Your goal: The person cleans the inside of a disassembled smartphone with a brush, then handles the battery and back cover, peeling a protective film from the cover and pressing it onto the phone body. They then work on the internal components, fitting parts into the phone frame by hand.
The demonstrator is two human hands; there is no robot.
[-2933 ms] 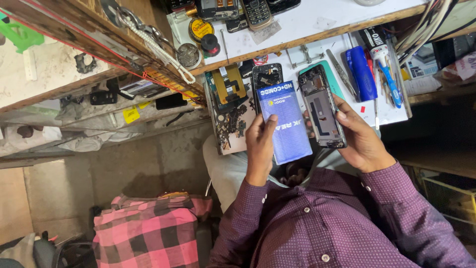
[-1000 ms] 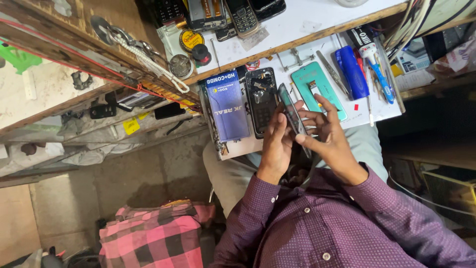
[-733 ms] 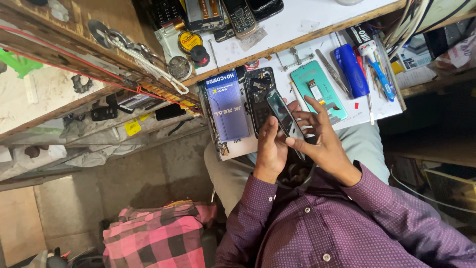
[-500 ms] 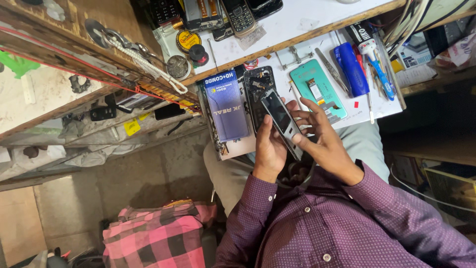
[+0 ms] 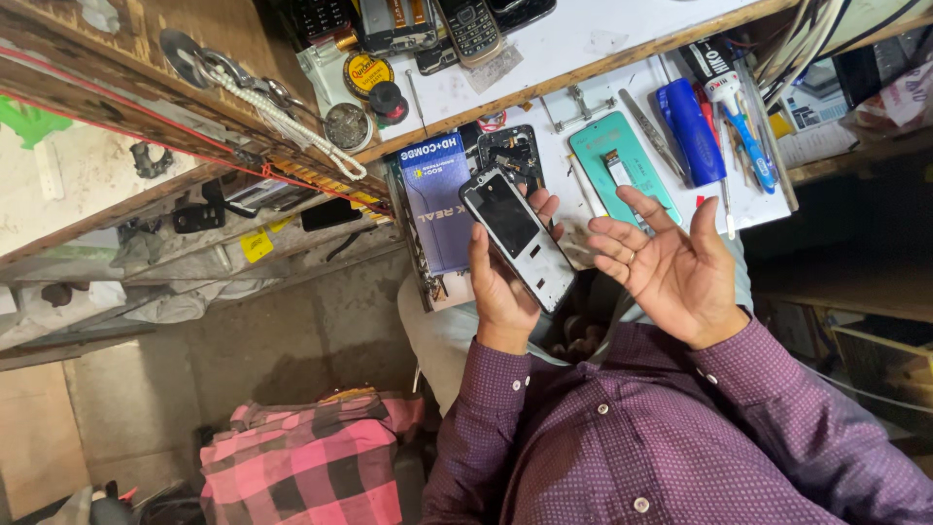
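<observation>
1. Gripping the phone frame (image 5: 518, 239) in my left hand (image 5: 502, 288), its long axis slanting away from me over the workbench (image 5: 622, 44).
2. My right hand (image 5: 671, 267) hovers just beside it, palm spread wide, empty.

A cluttered white tabletop (image 5: 622, 49) with a wooden edge lies beyond the hands, a bare concrete floor (image 5: 321, 340) spreading to their left.

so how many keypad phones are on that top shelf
3 at least: one grey keypad phone in the middle, a dark keypad phone at the left, another dark phone cut off by the frame edge. More may be hidden.
</observation>
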